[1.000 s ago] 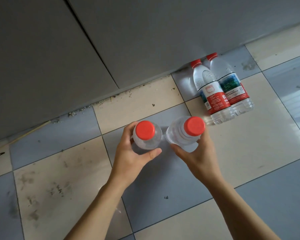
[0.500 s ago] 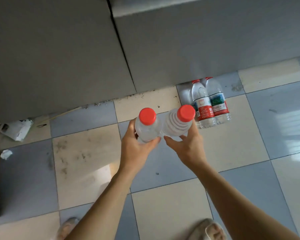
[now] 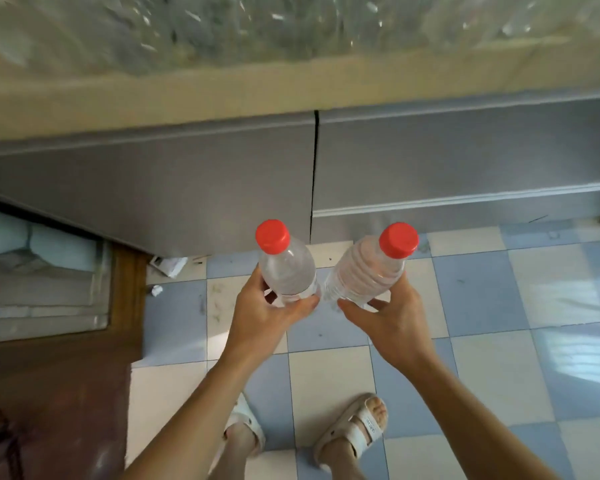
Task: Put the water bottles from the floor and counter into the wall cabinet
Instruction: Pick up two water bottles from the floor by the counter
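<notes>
Both red-capped water bottles now lifted well above the tiled floor (image 3: 482, 292) toward the counter (image 3: 291, 88) edge, left hand (image 3: 267, 313) grip clamped on one, right hand (image 3: 392, 320) on the other; cabinet placement pending.

Floor (image 3: 478, 296): checkered tiles, pale blue and cream, scuffed and stained near the cabinet base. Bright patches of window light (image 3: 582, 358) on tiles at right.

Grey base cabinets (image 3: 187, 181) run across the middle of the view; dark vertical gap (image 3: 314, 174) between two door fronts. Beige surface (image 3: 291, 91) edge above them, blurred; crinkled clear plastic sheeting (image 3: 257, 26) lies on top.

Left: brown wooden door frame (image 3: 125, 299) with a glass pane (image 3: 39, 289), reddish-brown floor (image 3: 59, 403) below it.

Scraps of white paper litter (image 3: 168, 265) on the floor where cabinet meets frame.
</notes>
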Action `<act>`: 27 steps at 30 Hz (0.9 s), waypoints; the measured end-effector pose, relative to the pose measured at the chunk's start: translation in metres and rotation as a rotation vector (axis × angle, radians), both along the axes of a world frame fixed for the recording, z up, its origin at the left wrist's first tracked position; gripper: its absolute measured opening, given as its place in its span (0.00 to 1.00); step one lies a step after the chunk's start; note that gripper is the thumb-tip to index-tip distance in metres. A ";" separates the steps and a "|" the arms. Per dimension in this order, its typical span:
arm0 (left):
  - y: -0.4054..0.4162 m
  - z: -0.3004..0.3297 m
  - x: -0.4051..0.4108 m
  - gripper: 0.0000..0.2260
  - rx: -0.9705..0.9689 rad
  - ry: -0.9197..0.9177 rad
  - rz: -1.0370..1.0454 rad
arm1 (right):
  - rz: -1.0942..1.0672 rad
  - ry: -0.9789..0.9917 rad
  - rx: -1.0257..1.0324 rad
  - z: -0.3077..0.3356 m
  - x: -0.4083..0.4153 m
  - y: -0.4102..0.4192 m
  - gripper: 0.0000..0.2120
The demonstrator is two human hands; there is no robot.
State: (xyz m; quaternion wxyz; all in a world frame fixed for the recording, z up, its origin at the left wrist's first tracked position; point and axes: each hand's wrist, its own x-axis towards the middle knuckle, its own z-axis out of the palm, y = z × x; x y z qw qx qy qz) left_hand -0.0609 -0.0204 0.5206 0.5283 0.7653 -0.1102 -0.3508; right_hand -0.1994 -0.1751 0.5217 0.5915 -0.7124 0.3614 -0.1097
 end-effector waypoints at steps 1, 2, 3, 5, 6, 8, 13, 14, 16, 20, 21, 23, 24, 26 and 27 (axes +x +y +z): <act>0.005 0.025 0.005 0.32 -0.004 -0.004 0.000 | 0.013 -0.001 -0.007 0.028 0.002 0.004 0.31; 0.011 0.050 0.010 0.32 -0.011 -0.010 -0.005 | 0.023 0.000 -0.016 0.055 0.005 0.009 0.32; 0.017 0.074 0.016 0.32 -0.020 -0.017 -0.011 | 0.029 0.002 -0.023 0.081 0.008 0.014 0.32; 0.028 0.119 0.031 0.29 -0.053 -0.047 -0.028 | 0.034 0.000 -0.051 0.127 0.016 0.023 0.32; 0.034 0.141 0.039 0.27 -0.069 -0.060 -0.033 | 0.041 0.004 -0.068 0.148 0.021 0.028 0.31; 0.047 0.185 0.059 0.25 -0.104 -0.088 -0.038 | 0.055 -0.010 -0.100 0.191 0.037 0.041 0.31; 0.081 0.287 0.113 0.25 -0.258 -0.187 -0.040 | 0.030 -0.091 -0.174 0.285 0.090 0.085 0.31; 0.088 0.307 0.124 0.26 -0.288 -0.221 -0.042 | 0.021 -0.117 -0.191 0.303 0.101 0.095 0.31; 0.101 0.343 0.148 0.25 -0.337 -0.307 -0.052 | 0.014 -0.179 -0.238 0.338 0.126 0.111 0.31; 0.124 0.413 0.189 0.25 -0.426 -0.423 -0.018 | 0.009 -0.273 -0.354 0.411 0.171 0.135 0.28; 0.128 0.431 0.198 0.24 -0.453 -0.459 -0.007 | 0.004 -0.301 -0.384 0.428 0.181 0.138 0.28; 0.134 0.466 0.213 0.23 -0.503 -0.521 0.021 | 0.001 -0.349 -0.436 0.464 0.201 0.142 0.27; 0.136 0.483 0.221 0.24 -0.525 -0.546 0.033 | -0.002 -0.376 -0.452 0.481 0.210 0.143 0.27; 0.137 0.517 0.237 0.26 -0.564 -0.591 0.070 | 0.004 -0.440 -0.472 0.514 0.227 0.144 0.27; 0.137 0.533 0.244 0.26 -0.582 -0.614 0.093 | 0.008 -0.472 -0.476 0.530 0.236 0.143 0.28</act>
